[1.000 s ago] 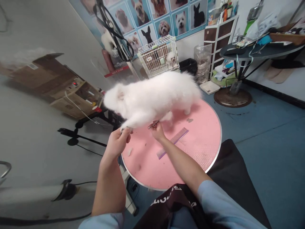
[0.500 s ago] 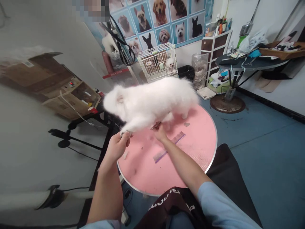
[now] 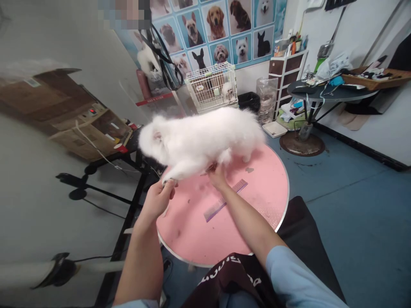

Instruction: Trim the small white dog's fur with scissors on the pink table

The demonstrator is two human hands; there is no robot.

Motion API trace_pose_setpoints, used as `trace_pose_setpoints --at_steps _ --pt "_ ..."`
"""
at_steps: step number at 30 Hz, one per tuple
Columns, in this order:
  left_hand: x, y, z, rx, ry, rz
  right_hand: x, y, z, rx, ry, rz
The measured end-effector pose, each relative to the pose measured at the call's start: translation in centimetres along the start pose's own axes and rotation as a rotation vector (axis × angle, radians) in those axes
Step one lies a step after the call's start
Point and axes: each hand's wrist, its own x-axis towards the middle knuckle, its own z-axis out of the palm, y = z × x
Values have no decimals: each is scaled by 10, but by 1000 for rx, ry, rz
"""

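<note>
A fluffy white dog (image 3: 202,139) stands on a round pink grooming table (image 3: 257,205). My left hand (image 3: 159,199) is closed around the dog's stretched-out front paw at the table's left edge. My right hand (image 3: 218,175) is closed on a pair of scissors (image 3: 210,168), held under the dog's chest fur; the blades are mostly hidden by fur. A purple comb (image 3: 224,199) lies on the table just right of my right forearm.
A wire cage (image 3: 212,85) stands behind the table by a wall of dog pictures. Cardboard boxes (image 3: 70,115) sit at the left. A second dark table (image 3: 321,92) with clutter stands at the right, and a black bin (image 3: 248,100) is beside the cage.
My right hand with the scissors has moved up closer under the dog's chest. The view has shifted slightly; my left hand keeps hold of the paw.
</note>
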Motion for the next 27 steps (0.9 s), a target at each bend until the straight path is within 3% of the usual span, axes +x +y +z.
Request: trace_pose_setpoints --at_steps 4,12,15,17,20,22,25,27 --pt "-2 -1 0 -4 1 -11 -5 -12 -6 -44 92 9" --pt "-2 -3 2 3 -12 -3 -6 -23 -11 -57 80 26" --pt "0 -5 4 12 5 -20 -10 -22 -28 -127 22 6" --pt "3 -7 6 43 47 -34 -14 -26 -54 -313 -96 -42" --pt "9 -15 14 62 85 -46 -13 -41 -102 -815 -482 -74" --pt "13 -21 21 8 91 -53 -8 -56 -125 -1053 -657 -30" --pt "18 -28 29 -81 128 -59 -4 -73 -134 -1440 -890 90" --pt "20 -31 31 -98 134 -52 -8 -77 -132 -1619 -1005 95"
